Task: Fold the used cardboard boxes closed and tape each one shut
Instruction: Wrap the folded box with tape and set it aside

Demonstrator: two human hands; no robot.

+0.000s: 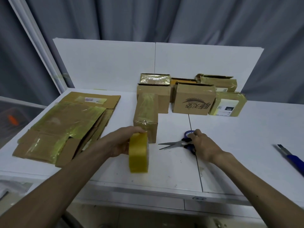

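My left hand (120, 140) grips a yellow tape roll (138, 153) that stands on edge on the white table. Just behind the roll stands a narrow closed cardboard box (146, 115) wrapped in yellowish tape. My right hand (201, 143) rests on the blue handles of a pair of scissors (174, 143) lying on the table, blades pointing left; its fingers curl around the handle loops. Several closed taped boxes stand at the back, among them one with a printed logo (194, 100) and one with a white label (227, 104).
A stack of flattened cardboard boxes (65, 124) lies at the left of the table. A blue-handled utility knife (290, 156) lies at the right edge. White boards (197, 63) stand behind the boxes. The table's front edge (148, 186) is near me.
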